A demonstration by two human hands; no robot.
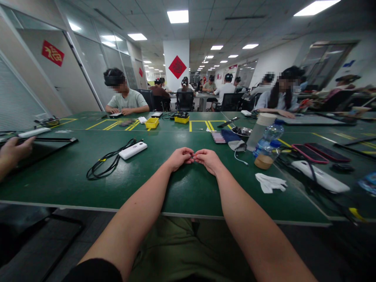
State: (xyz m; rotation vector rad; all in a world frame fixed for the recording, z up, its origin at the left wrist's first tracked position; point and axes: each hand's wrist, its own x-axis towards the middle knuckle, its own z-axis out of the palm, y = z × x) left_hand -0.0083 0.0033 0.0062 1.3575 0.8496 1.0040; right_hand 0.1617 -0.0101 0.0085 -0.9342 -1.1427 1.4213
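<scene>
Over the green table (194, 192): left hand (180, 159), right hand (207, 159), fingers narrowed, tips close together; anything held between them too small to tell. Steady wrists, light pressure suit this. Left: white device (133, 150). Beyond: yellow tray (152, 125).

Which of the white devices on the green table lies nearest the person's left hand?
The white device beside the looped black cable, just left of the left hand. Others, such as the white device at far right, lie farther off.

Worktable (132, 196) about left hand (181, 158) and right hand (208, 159).
Left: power bank (133, 150), cable (96, 169). Right: water bottle (274, 132), then smartphones (310, 153). Beyond: trays (152, 124).
</scene>
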